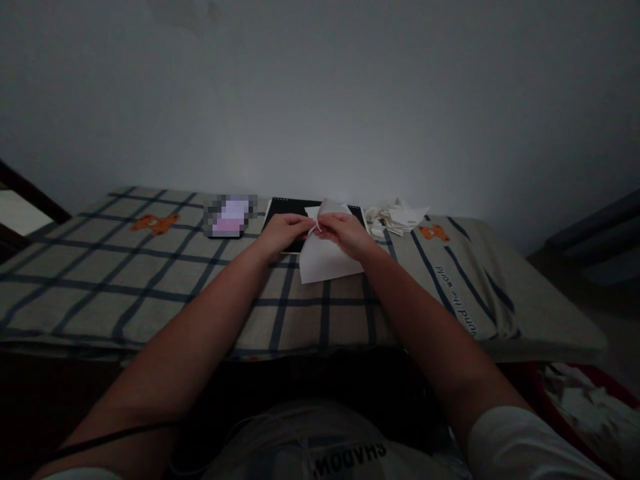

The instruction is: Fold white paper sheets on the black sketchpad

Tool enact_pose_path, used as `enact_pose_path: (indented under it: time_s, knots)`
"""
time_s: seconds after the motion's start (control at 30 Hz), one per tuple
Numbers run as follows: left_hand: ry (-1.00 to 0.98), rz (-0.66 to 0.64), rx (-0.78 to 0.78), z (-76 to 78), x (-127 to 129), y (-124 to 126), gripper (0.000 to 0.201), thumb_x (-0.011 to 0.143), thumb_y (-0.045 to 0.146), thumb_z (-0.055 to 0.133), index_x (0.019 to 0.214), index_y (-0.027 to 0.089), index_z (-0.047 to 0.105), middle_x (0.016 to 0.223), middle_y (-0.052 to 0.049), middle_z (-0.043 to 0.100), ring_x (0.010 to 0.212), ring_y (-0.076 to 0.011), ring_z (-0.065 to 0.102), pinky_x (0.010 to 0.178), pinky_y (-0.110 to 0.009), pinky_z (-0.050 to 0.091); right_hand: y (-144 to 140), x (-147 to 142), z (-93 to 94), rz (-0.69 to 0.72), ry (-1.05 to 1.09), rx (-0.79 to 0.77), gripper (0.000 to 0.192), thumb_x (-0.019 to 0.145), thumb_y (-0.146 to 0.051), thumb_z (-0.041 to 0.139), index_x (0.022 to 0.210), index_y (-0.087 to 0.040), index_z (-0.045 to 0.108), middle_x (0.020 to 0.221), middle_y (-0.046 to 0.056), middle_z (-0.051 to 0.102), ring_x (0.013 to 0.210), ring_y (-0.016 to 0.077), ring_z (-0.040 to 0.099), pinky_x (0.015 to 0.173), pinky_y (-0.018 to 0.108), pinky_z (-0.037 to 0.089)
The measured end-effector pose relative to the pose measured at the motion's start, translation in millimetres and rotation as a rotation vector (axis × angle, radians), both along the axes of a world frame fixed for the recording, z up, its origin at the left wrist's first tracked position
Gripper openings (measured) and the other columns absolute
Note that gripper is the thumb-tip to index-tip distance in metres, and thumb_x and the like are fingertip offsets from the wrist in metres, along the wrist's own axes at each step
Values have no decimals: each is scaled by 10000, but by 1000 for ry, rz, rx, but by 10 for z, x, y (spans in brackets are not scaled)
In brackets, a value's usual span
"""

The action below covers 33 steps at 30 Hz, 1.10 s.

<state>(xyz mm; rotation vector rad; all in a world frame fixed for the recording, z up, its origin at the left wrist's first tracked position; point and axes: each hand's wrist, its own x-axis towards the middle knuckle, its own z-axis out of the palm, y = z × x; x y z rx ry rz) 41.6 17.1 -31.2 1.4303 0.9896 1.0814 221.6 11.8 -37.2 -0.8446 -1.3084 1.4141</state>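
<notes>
Both hands are out over the table and meeting on one white sheet of paper (327, 257), which lies just in front of a black spiral-bound notebook (293, 208). The left hand (283, 233) comes in from the left and is pinching the sheet's upper edge, fingers curled down onto it. The right hand (346, 235) comes in from the right and is grasping the same upper part, thumb and fingers closed on a fold. The two sets of fingertips are touching or all but touching at the middle of the paper's top.

The sheet sits between the hands and hangs down toward the person, its long axis running away from the body and leaning a little to the left, the lower corner resting on the cloth. Neither hand is nearer than the other; both are on it.

The surface is a beige tablecloth with a dark blue check and small orange bear prints (155, 223), draped over a table. Just right of the notebook lies a loose pile of white folded paper pieces (397, 217). Left of the notebook there is a small blurred pinkish object (230, 215), too indistinct to name. Behind everything stands a plain pale wall (320, 100), and the room is dim
</notes>
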Motion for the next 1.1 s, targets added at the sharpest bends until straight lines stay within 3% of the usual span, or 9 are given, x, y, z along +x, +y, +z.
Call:
enact_pose_path:
  time_s: [0.17, 0.5, 0.77, 1.1]
  knots:
    - [8, 53, 11, 29, 5, -24, 279, 657, 394, 853, 791, 157, 798, 842, -67, 772, 730, -137, 648, 714, -264, 534, -26, 12, 29, -28, -53, 10, 282, 645, -434, 829, 738, -188, 730, 776, 23, 698, 745, 135, 603, 733, 255, 509]
    - [48, 91, 28, 32, 25, -34, 266, 670, 369, 824, 792, 135, 788, 803, -63, 765, 704, -139, 661, 679, -253, 552, 21, 24, -49, -69, -236, 110, 211, 739, -379, 714, 720, -169, 697, 728, 29, 675, 679, 116, 583, 666, 249, 466]
    - [307, 122, 150, 57, -6, -43, 261, 715, 377, 765, 786, 126, 776, 613, -28, 692, 536, -116, 593, 522, -216, 426, -88, 26, 77, -104, -463, 213, 178, 749, -303, 630, 629, -173, 636, 611, -8, 586, 611, 110, 508, 615, 262, 392]
    - [333, 133, 176, 83, -7, -64, 219, 727, 358, 733, 742, 140, 745, 644, -19, 701, 506, -102, 575, 511, -211, 417, -44, 46, 6, -73, -397, 152, 167, 768, -308, 662, 687, -163, 675, 704, 23, 659, 651, 112, 552, 642, 255, 434]
